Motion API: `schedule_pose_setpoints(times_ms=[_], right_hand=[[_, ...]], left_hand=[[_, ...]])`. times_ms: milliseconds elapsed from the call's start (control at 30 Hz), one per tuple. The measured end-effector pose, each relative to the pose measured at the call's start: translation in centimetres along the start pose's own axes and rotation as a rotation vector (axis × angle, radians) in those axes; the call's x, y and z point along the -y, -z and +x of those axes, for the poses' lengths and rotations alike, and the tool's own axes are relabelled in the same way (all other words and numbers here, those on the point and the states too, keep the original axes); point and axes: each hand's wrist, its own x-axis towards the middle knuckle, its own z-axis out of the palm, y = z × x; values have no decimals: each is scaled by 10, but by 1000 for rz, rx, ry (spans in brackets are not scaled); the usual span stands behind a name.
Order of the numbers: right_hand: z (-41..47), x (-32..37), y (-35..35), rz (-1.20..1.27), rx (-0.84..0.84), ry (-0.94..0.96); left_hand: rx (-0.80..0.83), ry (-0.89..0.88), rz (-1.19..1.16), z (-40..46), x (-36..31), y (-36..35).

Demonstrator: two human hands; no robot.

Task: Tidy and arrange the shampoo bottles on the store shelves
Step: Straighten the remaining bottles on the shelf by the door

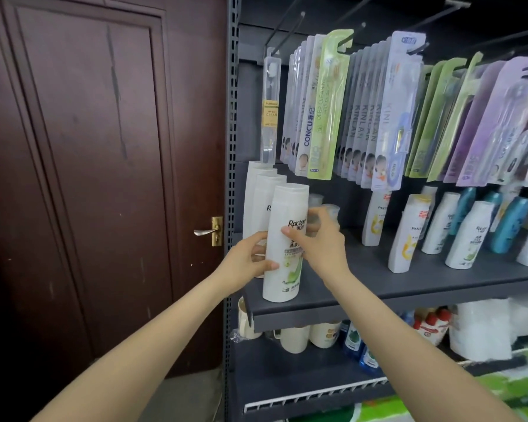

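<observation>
We've got both hands, left hand [250, 257] and right hand [319, 239], clamped mid-body on the white shampoo bottle [285, 239], shelf's 9 o'clock end; likely stiff, slick plastic, so we grip the waist.

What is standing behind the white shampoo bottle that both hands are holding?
Behind the front white shampoo bottle stand more white bottles in a row toward the shelf's back. Only their tops and left edges show; their labels and exact count are covered.
</observation>
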Motion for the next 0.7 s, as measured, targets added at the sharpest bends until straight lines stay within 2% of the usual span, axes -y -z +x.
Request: schedule_pose_setpoints(times_ms=[167, 300, 400, 500, 567, 700], right_hand=[[2, -1, 0, -49, 24, 20], [10, 13, 3, -44, 26, 160], [20, 32, 8, -241, -47, 279], [31, 51, 12, -469, -26, 363], [36, 59, 11, -554, 18, 367], [35, 64, 7, -637, 56, 337]], left_hand=[[-29, -5, 129, 1, -3, 1], [-63, -77, 222, 2, -19, 18], [-225, -223, 283, 9, -41, 42], [-336, -376, 432, 30, -61, 61], [-294, -427, 540, 48, -65, 68], [-99, -405, 635, 73, -61, 70]])
